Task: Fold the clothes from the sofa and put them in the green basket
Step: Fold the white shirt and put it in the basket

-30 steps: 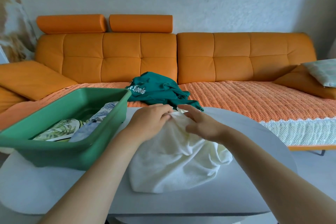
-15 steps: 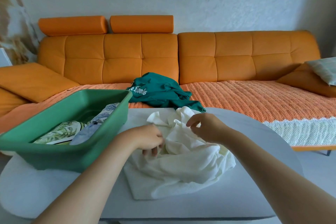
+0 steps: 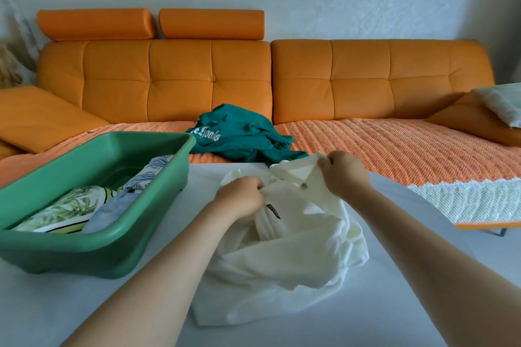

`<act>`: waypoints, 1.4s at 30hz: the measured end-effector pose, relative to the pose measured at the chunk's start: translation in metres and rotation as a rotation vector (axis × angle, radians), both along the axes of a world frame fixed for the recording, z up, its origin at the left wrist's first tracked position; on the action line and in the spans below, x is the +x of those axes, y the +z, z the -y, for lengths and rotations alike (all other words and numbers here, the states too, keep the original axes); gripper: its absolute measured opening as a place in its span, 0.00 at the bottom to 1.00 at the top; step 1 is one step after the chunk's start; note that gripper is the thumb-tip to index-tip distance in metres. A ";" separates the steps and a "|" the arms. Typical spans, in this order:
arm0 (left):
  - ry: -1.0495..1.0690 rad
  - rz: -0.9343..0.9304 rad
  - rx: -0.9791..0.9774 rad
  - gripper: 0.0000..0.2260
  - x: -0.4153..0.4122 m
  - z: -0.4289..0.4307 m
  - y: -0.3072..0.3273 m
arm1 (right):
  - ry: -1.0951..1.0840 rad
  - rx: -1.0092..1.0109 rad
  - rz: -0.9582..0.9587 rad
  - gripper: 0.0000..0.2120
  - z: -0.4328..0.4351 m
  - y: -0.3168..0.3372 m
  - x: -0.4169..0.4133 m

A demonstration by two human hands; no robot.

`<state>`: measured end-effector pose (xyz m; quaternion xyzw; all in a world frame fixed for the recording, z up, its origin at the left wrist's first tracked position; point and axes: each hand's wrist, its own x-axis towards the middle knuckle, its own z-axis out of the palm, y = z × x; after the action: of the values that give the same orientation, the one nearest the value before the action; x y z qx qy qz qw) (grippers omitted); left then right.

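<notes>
A crumpled white shirt [image 3: 287, 270] with a button and a small black label lies on the white table [image 3: 84, 304]. My left hand [image 3: 239, 197] grips its fabric near the collar. My right hand [image 3: 345, 175] pinches the collar edge and holds it raised a little. To the left on the table stands the green basket [image 3: 93, 245], holding several folded printed clothes. A dark green garment with white lettering [image 3: 239, 135] lies bunched on the orange sofa [image 3: 180, 79] just beyond the table.
An orange woven throw [image 3: 394, 149] covers the sofa seat. Orange cushions [image 3: 36, 115] lean at the left end, and a pale patterned pillow [image 3: 504, 101] lies at the right end. A white wall rises behind the sofa.
Both hands shifted along the white shirt and drew apart. The collar with its button and the black label have come into sight, and my right hand has lifted the collar edge.
</notes>
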<state>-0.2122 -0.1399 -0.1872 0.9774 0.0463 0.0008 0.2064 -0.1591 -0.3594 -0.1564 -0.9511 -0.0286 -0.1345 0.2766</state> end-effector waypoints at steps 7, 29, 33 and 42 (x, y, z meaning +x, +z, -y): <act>0.234 0.487 -0.129 0.09 0.006 -0.032 0.018 | -0.109 -0.524 -0.100 0.09 0.013 -0.015 -0.009; 0.059 0.075 0.123 0.32 -0.035 -0.052 0.070 | 0.349 -0.430 0.185 0.20 -0.001 0.001 -0.016; -0.123 -0.598 0.127 0.04 -0.053 -0.042 0.079 | 0.362 -0.270 -0.355 0.36 0.001 -0.002 -0.020; -0.083 -0.041 -0.029 0.08 -0.017 -0.018 0.073 | 0.152 -0.388 -0.336 0.38 -0.002 -0.030 -0.002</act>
<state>-0.2296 -0.1224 -0.1142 0.9752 0.0097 -0.0284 0.2194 -0.1608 -0.3576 -0.1866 -0.9905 -0.0788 0.0543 0.0992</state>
